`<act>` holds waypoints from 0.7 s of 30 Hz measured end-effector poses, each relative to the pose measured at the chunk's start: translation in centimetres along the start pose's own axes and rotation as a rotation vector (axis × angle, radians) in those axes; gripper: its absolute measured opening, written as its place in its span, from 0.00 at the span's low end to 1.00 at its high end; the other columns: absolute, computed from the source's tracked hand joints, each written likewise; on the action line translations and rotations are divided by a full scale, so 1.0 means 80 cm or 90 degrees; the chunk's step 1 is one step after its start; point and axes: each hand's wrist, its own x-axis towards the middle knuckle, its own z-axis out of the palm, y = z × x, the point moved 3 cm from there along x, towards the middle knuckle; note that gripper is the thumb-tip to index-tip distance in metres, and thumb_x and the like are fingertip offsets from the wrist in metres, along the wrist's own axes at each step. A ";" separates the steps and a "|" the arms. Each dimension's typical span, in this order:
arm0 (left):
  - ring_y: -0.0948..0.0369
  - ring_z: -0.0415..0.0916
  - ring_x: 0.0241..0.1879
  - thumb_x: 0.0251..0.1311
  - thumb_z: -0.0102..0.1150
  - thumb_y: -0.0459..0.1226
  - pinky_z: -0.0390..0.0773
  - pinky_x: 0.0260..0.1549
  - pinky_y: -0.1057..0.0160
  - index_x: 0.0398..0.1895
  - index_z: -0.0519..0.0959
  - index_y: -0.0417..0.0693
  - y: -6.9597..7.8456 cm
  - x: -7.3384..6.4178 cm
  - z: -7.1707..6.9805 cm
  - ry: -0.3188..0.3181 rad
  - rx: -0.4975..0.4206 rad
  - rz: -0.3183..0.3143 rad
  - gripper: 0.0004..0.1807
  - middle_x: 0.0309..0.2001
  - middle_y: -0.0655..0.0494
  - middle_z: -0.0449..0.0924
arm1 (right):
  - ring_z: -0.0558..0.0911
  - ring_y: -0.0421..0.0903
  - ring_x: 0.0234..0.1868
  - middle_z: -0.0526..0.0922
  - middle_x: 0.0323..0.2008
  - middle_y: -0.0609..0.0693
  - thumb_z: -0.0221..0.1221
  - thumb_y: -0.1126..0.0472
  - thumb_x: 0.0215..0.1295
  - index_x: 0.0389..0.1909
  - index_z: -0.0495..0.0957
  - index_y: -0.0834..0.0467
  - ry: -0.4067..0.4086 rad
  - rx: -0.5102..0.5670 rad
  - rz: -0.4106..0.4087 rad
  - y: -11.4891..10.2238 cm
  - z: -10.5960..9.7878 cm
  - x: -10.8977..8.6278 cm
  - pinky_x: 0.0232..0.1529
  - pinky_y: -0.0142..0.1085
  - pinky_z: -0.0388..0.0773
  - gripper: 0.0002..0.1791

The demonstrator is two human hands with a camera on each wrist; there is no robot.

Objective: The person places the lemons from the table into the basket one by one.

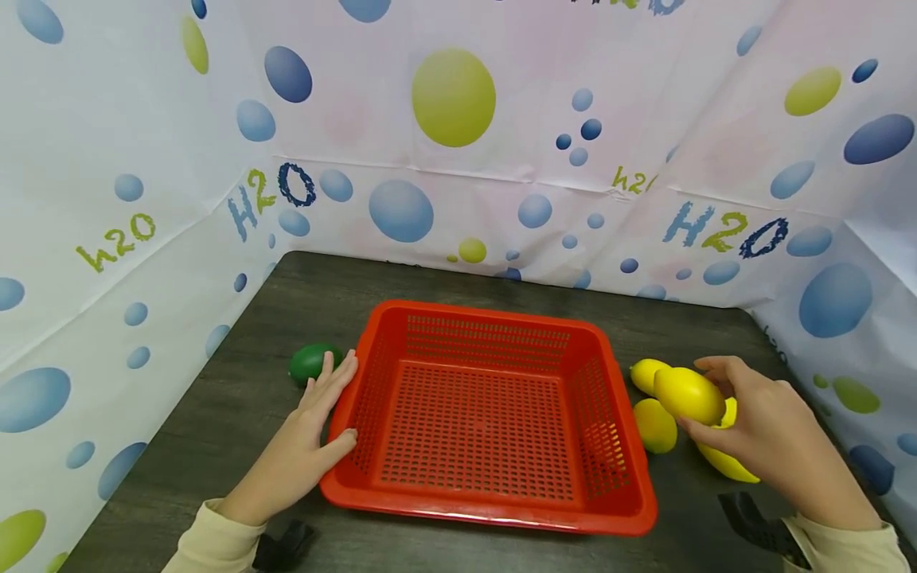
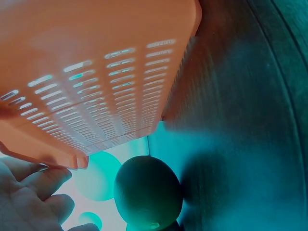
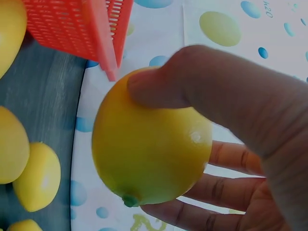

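Observation:
A red plastic basket (image 1: pixel 489 314) with slotted walls stands on the dark table. My left hand (image 1: pixel 304 450) rests on its left rim with fingers spread. Just beyond those fingers lies a dark green oval fruit (image 1: pixel 310 362), also seen beside the basket wall (image 2: pixel 110 96) in the left wrist view. To the right of the basket, my right hand (image 1: pixel 770 422) holds a yellow lemon (image 1: pixel 686 394) between thumb and fingers. The right wrist view shows the lemon's green stem end (image 3: pixel 130 200) pointing down in that picture.
Near the held lemon are a smaller lemon (image 1: pixel 645 372), a rounder yellow fruit (image 1: pixel 655 428) and a yellow banana-like fruit (image 1: pixel 727 463), partly hidden by the right hand. A patterned sheet (image 1: pixel 458 207) with coloured dots surrounds the table's back and sides.

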 end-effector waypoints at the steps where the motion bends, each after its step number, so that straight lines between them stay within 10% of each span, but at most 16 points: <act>1: 0.48 0.29 0.82 0.65 0.57 0.29 0.32 0.75 0.34 0.85 0.48 0.51 0.000 0.000 0.000 0.001 -0.001 0.001 0.47 0.83 0.57 0.42 | 0.85 0.57 0.35 0.85 0.44 0.66 0.81 0.60 0.41 0.55 0.73 0.69 0.001 0.004 -0.007 -0.002 -0.001 0.002 0.31 0.53 0.82 0.40; 21: 0.46 0.30 0.82 0.65 0.57 0.29 0.32 0.75 0.35 0.85 0.48 0.51 -0.002 0.000 0.002 0.001 0.001 -0.003 0.47 0.83 0.55 0.41 | 0.85 0.59 0.40 0.86 0.46 0.66 0.81 0.59 0.45 0.57 0.75 0.69 -0.025 0.029 -0.018 -0.024 -0.005 0.037 0.42 0.62 0.71 0.39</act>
